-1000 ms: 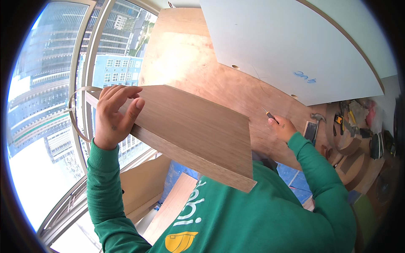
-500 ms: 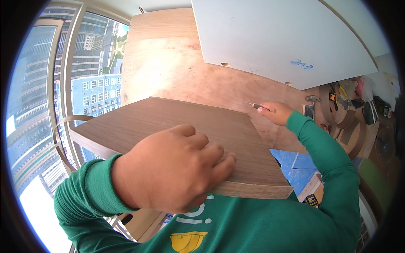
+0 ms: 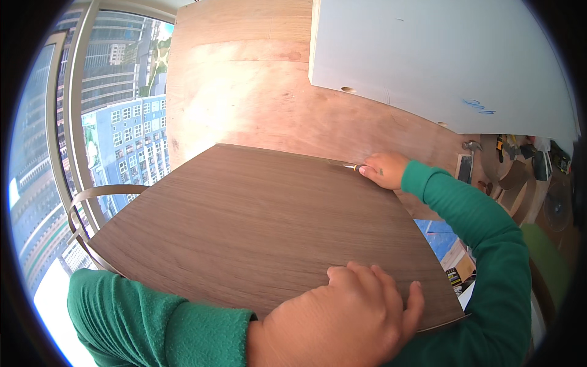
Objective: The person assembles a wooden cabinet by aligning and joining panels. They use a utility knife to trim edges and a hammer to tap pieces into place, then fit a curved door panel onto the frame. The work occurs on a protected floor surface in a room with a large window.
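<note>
A brown wood-grain panel [image 3: 244,208] lies across the middle, its near right corner close to my body. My left hand [image 3: 348,312] is on its near edge, fingers bent over the top face and the thumb hidden. At the far right corner, my right hand [image 3: 385,171] closes around a slim hand tool [image 3: 350,166] with a narrow metal tip. Most of its black-and-yellow handle is covered by my fingers. The tip points left, at the panel's far edge; whether it touches I cannot tell. From the panel's left side a thin brown strip [image 3: 101,191] loops out.
Beneath is a plywood surface [image 3: 244,92]. A large white board [image 3: 428,55] with blue handwriting lies at the far right. Beyond my right arm are a hammer [image 3: 472,145], curled brown strips [image 3: 513,177] and other tools. A window [image 3: 122,67] fills the left side.
The panel's top face has turned more into view. My left hand has slid right and nearer along the near edge. The right hand has brought the tool from beyond the panel to its far edge.
</note>
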`<state>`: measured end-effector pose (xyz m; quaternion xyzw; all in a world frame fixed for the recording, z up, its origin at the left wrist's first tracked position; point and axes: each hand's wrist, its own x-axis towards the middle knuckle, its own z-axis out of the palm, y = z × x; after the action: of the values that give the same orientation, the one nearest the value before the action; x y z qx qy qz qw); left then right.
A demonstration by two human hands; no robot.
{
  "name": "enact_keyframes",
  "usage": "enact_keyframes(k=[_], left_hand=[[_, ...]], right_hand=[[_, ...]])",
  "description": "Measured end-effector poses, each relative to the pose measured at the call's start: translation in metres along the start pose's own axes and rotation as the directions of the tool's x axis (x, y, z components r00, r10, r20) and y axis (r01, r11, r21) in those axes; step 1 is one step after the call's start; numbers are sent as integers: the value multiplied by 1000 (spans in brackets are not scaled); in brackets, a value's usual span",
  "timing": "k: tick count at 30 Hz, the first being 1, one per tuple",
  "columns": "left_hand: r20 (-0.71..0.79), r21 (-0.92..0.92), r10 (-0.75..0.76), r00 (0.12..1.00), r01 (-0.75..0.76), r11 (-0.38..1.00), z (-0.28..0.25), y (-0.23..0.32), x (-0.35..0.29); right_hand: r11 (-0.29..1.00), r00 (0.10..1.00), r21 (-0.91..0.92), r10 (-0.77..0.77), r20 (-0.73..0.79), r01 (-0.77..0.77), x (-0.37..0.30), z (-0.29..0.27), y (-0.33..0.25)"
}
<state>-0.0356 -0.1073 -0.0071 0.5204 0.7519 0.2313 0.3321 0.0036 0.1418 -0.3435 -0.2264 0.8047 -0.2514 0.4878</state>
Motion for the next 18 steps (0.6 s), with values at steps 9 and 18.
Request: enact_keyframes(k=[9, 18], left_hand=[[-3, 46, -68, 998, 68, 997, 8, 4, 0], [-7, 22, -93, 996, 93, 995, 7, 0, -1]], right_hand=[[987, 999, 154, -33, -6, 34, 28, 7, -15], [991, 998, 123, -55, 16, 53, 48, 8, -30]])
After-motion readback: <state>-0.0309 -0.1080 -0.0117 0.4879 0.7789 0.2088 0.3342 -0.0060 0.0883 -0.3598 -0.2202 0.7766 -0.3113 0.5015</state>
